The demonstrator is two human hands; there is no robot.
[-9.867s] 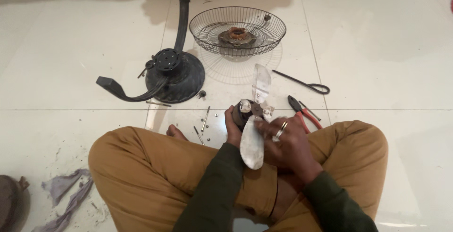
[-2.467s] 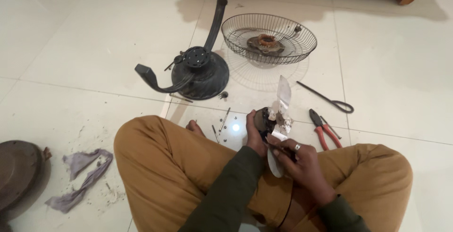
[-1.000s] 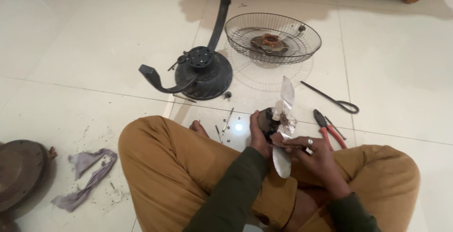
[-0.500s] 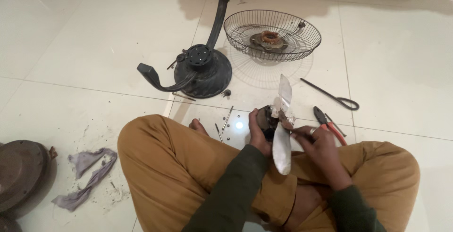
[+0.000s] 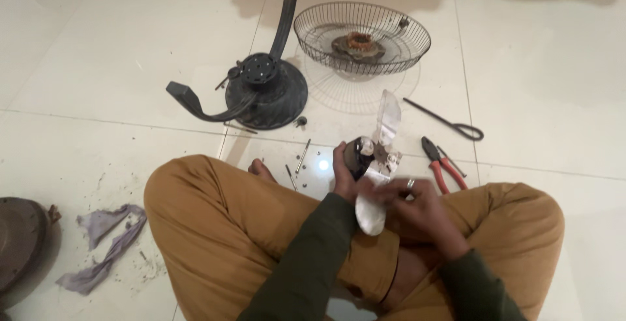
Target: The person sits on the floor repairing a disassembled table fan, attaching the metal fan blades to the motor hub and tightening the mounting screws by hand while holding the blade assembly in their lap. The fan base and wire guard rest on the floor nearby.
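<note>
I sit cross-legged on a tiled floor. My left hand (image 5: pixel 344 176) grips the dark hub of a fan blade assembly (image 5: pixel 360 154), held above my lap. One translucent white blade (image 5: pixel 388 117) points up and away, another (image 5: pixel 369 211) hangs down over my leg. My right hand (image 5: pixel 411 205), with a ring on one finger, rests its fingers on the lower blade beside the hub; the fingers are blurred by motion.
A black fan base with its stand (image 5: pixel 264 92) lies ahead to the left. A wire fan guard (image 5: pixel 362 34) holds a rusty motor part. Red-handled pliers (image 5: pixel 442 162), a black bent rod (image 5: pixel 447 122), loose screws (image 5: pixel 301 158), a grey rag (image 5: pixel 104 246).
My right hand slid from the hub's right side down onto the lower blade. The blade assembly stayed in my left hand, turning slightly. The view shifted a little.
</note>
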